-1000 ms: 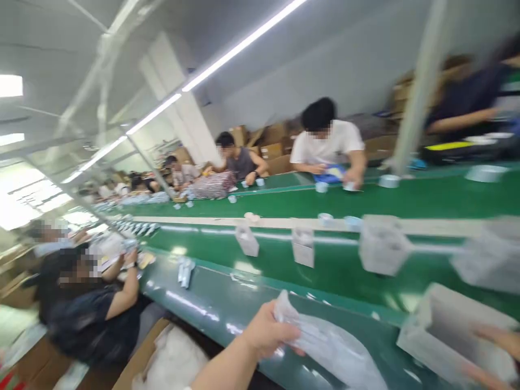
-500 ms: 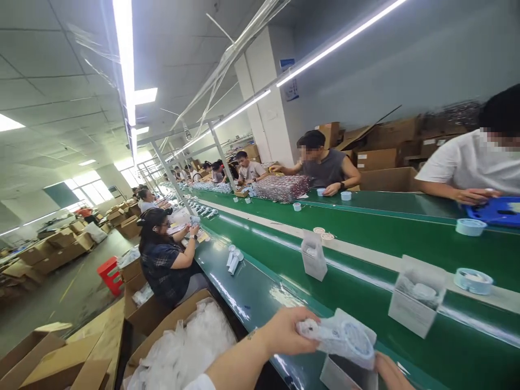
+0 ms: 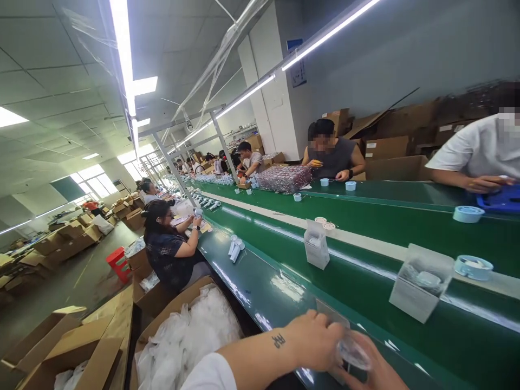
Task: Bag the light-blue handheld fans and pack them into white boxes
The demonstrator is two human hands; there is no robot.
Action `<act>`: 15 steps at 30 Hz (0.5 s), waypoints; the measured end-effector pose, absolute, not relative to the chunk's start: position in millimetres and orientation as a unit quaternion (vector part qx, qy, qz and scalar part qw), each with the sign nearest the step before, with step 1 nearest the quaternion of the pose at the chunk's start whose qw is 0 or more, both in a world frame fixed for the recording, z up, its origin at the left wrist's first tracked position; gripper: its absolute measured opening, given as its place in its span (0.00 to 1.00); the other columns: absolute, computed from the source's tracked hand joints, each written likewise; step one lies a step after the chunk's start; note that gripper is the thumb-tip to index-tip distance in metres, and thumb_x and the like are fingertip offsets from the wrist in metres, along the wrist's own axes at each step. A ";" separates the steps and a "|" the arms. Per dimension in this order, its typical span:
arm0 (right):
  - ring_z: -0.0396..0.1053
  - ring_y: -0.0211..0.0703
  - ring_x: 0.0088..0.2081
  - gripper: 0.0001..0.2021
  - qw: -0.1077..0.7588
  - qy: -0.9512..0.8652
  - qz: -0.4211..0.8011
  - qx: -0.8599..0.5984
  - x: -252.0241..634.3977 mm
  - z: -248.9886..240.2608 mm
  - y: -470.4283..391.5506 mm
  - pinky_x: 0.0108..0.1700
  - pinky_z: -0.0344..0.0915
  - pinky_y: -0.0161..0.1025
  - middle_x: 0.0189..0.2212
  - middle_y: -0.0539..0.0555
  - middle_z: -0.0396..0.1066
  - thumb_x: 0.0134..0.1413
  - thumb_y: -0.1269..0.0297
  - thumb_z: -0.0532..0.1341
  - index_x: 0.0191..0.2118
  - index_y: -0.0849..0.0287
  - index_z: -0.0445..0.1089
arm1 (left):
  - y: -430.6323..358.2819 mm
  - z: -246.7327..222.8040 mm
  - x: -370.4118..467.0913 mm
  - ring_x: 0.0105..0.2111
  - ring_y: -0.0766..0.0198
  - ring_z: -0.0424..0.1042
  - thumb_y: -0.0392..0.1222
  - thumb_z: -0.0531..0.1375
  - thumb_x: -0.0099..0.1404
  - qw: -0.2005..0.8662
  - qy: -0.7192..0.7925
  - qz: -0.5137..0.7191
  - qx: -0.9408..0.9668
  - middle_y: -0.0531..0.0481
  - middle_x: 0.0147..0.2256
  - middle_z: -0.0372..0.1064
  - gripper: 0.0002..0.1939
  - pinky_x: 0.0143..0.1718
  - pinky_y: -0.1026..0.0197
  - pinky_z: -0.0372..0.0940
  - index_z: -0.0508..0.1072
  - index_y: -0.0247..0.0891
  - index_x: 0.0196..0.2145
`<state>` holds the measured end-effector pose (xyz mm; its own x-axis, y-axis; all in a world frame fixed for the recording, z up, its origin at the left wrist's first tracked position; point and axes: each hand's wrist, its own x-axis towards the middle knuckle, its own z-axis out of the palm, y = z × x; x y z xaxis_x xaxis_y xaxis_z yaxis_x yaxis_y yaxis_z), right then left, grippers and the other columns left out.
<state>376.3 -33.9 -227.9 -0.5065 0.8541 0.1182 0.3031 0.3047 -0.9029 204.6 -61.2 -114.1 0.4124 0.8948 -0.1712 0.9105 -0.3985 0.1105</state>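
At the near belt edge, my left hand (image 3: 314,338) is closed over the plastic-bagged item (image 3: 355,351), pressing it at the mouth of a small white box (image 3: 332,311). Little of that item shows now; the earlier frame shows a light-blue round head with a handle inside clear wrap. My right hand (image 3: 376,363) curls around the box's near right side, fingers partly hidden. Most of the box is covered by both hands. Farther along the bench, pale-blue handled pieces (image 3: 235,249) lie together.
Two open white boxes with wrapped contents, one nearer (image 3: 416,298) and one farther (image 3: 319,254), stand on the green belt (image 3: 365,271). Light-blue round parts (image 3: 473,268) sit beyond. A carton of plastic bags (image 3: 190,336) is at left; co-workers sit along both sides.
My left hand has brought the bagged item down and right to the box, turning it over. My right hand has moved in closer around the box. The view has shifted slightly.
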 end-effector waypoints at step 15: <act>0.67 0.54 0.48 0.32 0.280 -0.694 0.489 -0.449 360.6 -195.5 -36.2 0.52 0.62 0.51 0.49 0.59 0.64 0.42 0.59 0.64 0.53 0.56 0.52 | -125.4 -106.8 147.5 0.60 0.48 0.56 0.39 0.58 0.62 0.156 0.622 0.203 0.740 0.42 0.55 0.65 0.11 0.58 0.40 0.52 0.72 0.40 0.43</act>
